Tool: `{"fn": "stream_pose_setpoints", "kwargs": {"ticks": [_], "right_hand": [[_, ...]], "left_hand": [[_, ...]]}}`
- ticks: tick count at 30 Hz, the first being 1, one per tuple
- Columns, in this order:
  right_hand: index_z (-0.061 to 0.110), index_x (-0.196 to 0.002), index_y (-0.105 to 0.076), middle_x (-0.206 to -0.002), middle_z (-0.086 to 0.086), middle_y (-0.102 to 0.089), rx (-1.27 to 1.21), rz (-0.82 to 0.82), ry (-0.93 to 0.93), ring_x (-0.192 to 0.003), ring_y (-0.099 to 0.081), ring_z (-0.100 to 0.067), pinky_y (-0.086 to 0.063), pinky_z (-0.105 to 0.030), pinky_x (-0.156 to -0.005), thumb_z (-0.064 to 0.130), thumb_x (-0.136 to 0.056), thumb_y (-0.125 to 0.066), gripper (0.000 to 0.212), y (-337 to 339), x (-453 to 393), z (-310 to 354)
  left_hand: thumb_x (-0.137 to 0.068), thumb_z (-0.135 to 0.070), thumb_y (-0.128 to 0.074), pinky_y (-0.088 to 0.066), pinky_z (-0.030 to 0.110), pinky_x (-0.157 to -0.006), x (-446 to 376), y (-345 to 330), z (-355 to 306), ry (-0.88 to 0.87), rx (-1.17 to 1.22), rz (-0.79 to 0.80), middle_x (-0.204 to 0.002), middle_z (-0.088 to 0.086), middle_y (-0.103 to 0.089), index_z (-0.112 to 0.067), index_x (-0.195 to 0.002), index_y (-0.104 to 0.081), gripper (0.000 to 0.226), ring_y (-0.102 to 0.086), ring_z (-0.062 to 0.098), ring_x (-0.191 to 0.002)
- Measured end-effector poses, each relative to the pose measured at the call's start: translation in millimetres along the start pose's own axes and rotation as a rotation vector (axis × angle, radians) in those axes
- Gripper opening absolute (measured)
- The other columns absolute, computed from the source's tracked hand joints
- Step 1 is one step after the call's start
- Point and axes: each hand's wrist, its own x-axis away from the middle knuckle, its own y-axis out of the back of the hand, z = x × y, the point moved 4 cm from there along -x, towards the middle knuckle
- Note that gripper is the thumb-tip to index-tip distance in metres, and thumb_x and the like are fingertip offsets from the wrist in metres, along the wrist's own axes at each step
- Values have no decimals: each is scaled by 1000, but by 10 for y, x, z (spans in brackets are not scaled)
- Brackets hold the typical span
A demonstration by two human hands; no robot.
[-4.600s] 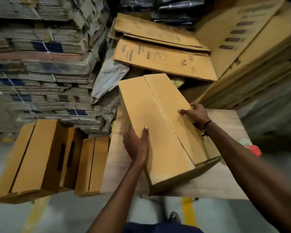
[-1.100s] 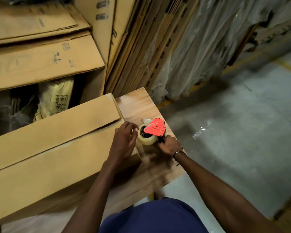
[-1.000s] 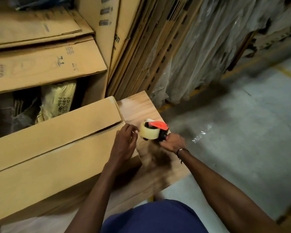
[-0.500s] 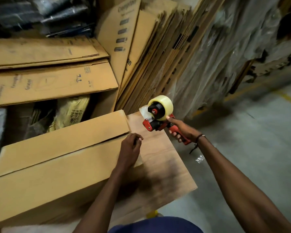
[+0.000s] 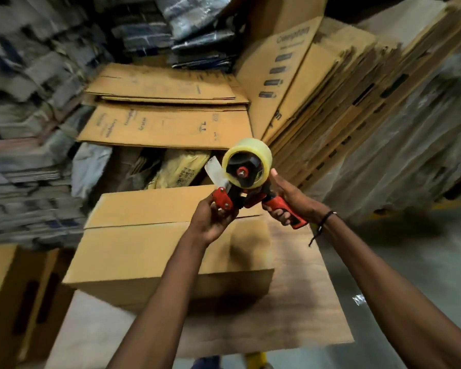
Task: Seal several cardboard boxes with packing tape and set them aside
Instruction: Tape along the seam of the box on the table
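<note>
A brown cardboard box lies on the wooden table, its two top flaps folded shut with a bare seam between them. Above the box's right end I hold a red tape dispenser with a roll of clear tape. My right hand grips its red handle. My left hand pinches the dispenser's front end, where the loose tape end sticks up. Both hands are raised off the box.
Flattened cartons lie stacked behind the table, and more lean upright at the right. Assembled boxes stand on the floor at the left. Bundled cardboard stacks fill the far left. Grey floor lies to the right.
The dispenser has come up off the table and over the box's right end. My left hand left the box corner and now pinches the dispenser's front. The view swung left.
</note>
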Motion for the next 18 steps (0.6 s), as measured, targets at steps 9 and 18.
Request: {"fn": "stream_pose_setpoints", "kwargs": {"ticks": [9,18], "right_hand": [[14,-80,-50,-62,1,-41,290,181,-9,-51,-26,-11,-25,-23,-46,91,-85,-17,84,-1196,-876,352],[13,-82,-51,-63,3,-43,423,269,-61,-48,-31,-8,-30,-19,-43,79,-97,-10,79,-2301,-1667,582]], "left_hand": [[-100,18,-24,-63,29,-65,647,1060,-635,-145,170,-289,-100,23,-62,13,-126,-49,36,-62,27,-89],[-109,-28,-44,-65,43,-66,1016,2254,-1409,-170,359,-373,-108,35,-67,18,-125,-48,48,-72,39,-91]]}}
